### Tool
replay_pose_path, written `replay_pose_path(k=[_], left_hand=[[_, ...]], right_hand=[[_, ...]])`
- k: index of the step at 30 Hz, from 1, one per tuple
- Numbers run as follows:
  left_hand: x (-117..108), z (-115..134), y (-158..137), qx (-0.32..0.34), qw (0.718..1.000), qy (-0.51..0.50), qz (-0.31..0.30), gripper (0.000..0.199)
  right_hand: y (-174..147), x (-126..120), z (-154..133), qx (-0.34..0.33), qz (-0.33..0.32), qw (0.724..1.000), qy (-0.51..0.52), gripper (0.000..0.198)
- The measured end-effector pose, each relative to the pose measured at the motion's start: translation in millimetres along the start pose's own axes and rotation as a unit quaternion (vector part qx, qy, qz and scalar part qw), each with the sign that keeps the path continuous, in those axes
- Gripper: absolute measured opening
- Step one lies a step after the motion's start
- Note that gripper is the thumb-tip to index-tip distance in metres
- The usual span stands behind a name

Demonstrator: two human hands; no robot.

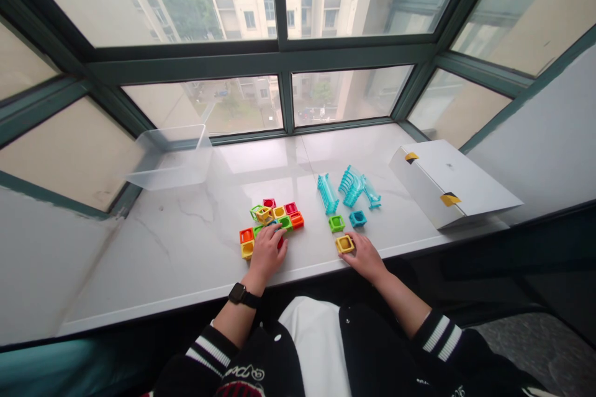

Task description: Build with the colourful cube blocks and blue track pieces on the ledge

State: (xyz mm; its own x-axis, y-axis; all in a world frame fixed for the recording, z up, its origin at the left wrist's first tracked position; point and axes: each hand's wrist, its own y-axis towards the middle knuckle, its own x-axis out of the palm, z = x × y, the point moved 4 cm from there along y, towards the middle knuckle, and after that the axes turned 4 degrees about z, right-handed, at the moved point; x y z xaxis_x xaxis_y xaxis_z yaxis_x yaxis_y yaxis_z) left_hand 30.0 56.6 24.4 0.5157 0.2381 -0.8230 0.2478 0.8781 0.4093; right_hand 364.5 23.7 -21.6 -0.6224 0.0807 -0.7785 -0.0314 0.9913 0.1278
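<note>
My left hand (267, 250) lies over the near side of a cluster of coloured hollow cube blocks, fingers spread. A red block (280, 242) shows between its thumb and index finger; its other fingertips partly hide blocks beneath. Around it are an orange block (246, 235), a yellow block (247, 250) and an orange-red block (297, 219). Near the front edge, my right hand (367, 257) grips a yellow cube block (344, 244) by its right side, thumb and fingers closed. Just beyond this block sit a green block (336, 223) and a blue block (358, 218).
Translucent turquoise track-like pieces (351, 186) lie behind the right-hand blocks. A clear plastic bin (179, 164) stands at the back left. At right is a white box (454, 180) with yellow-black tabs. The white marble-patterned sill (186, 260) ends at window frames behind.
</note>
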Motion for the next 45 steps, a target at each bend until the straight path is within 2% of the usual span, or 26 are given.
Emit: replay_pose_path(k=[28,34,37,41,45], left_hand=[[-1,0,1,-0.007,1.0,-0.005,-0.005,0.024],[-1,0,0,-0.005,1.0,-0.003,-0.004,0.023],[-1,0,0,-0.004,1.0,-0.008,-0.002,0.023],[-1,-1,0,-0.006,1.0,-0.009,0.0,0.023],[-1,0,1,-0.011,1.0,-0.014,-0.001,0.023]], right_hand=[[-6,6,-2,0.0,0.022,1.0,-0.013,0.052],[-9,7,-1,0.0,0.018,1.0,-0.018,0.065],[-13,2,-1,-0.003,0.019,1.0,0.008,0.074],[-15,-14,5,0.033,0.032,0.996,0.076,0.055],[-2,-34,17,0.055,0.104,0.989,0.087,0.047]])
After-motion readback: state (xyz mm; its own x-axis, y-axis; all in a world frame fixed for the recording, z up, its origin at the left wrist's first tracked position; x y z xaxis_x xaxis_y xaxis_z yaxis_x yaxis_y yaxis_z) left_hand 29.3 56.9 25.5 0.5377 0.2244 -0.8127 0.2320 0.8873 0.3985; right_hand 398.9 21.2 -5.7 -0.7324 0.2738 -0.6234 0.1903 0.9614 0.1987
